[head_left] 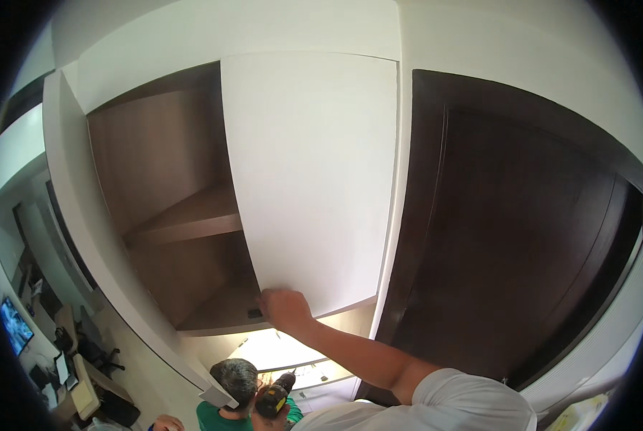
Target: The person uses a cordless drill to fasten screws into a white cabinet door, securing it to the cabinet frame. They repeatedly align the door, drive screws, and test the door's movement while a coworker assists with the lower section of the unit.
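Note:
My right hand (285,310) reaches up at the end of a bare arm with a white sleeve. Its fingers are closed round the lower left corner of a white cabinet door (310,179). Beside the fingers, a small black fitting (254,313) sits on the cabinet's bottom board. Low in the view, my left hand (267,408) is wrapped round a black and yellow power drill (278,391), its chuck tilted up and to the right. To the left of the door, the brown cabinet interior (156,151) shows a shelf (185,224).
A person in green (233,381) stands close below the cabinet, beside the drill. Another person's hand (167,422) shows at the lower edge. An open white door panel (113,237) stands at left, a dark door (508,237) at right. Lit surfaces (278,350) lie below.

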A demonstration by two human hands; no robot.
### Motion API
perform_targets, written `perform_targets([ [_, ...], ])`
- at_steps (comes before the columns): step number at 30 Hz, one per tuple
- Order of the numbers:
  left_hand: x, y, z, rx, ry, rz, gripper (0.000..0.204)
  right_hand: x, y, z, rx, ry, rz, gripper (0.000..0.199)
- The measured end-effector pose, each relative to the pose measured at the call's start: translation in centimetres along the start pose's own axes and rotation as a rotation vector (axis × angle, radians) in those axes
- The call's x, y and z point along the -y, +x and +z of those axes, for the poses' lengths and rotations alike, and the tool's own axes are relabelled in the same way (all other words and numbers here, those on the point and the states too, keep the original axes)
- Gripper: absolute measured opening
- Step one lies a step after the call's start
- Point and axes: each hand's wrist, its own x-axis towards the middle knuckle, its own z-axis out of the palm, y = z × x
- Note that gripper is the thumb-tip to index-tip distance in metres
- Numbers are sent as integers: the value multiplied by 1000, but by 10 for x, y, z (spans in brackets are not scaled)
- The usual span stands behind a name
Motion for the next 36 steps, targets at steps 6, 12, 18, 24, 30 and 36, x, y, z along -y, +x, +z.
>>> perform_targets([
  [6, 3, 0, -1, -22, 41, -60, 61, -6, -9, 9, -12, 15, -65, 17],
  [12, 24, 9, -8, -59, 61, -75, 51, -13, -14, 12, -44, 60, -78, 19],
  [18, 58, 20, -25, -29, -9, -104, 48, 0, -37, -15, -24, 105, -95, 23],
  [24, 12, 12, 1, -116, -41, -112, 53, -3, -46, -24, -50, 95, -95, 28],
  [30, 16, 12, -6, -56, 103, -81, 51, 1, -66, -61, 7, 81, -50, 36],
  [36, 22, 1, -17, -167, -10, -88, 48, 34, 50, -206, -824, 207, -492, 63],
])
